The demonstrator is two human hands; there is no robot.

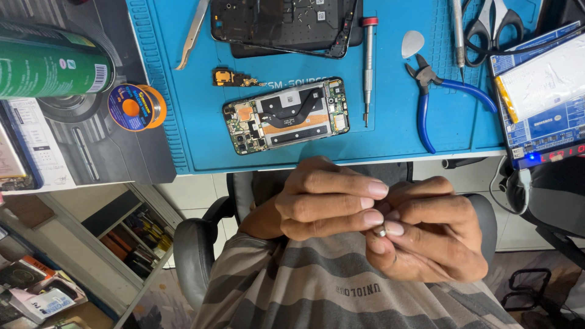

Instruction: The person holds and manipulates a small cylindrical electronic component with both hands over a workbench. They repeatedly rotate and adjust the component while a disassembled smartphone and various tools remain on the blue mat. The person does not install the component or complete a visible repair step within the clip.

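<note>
Left hand: at 6 o'clock of the mat, over the striped shirt; fingers curled and pressed together, tips laid against the right hand's fingers.
Right hand: just at 3 o'clock of the left, touching it; thumb and forefinger pinching a small silvery part.
Part: between both hands' fingertips, well below the mat's near edge; too small to tell its kind.
Mat: blue, filling the upper middle.
Opened phone: at the mat's centre, boards and flex cable bare.
Frame: dark, at 12 o'clock of the phone.
Small board: at 10 o'clock of the phone, just beside it.
Screwdriver: at 2 o'clock of the phone, lying upright.
Cutters: blue handles, at 3 o'clock of the phone.
Tweezers: at 11 o'clock.
Scissors: far at 2 o'clock.
Solder spool: off the mat at 9 o'clock.
Green can: at 10 o'clock of the spool.
</note>
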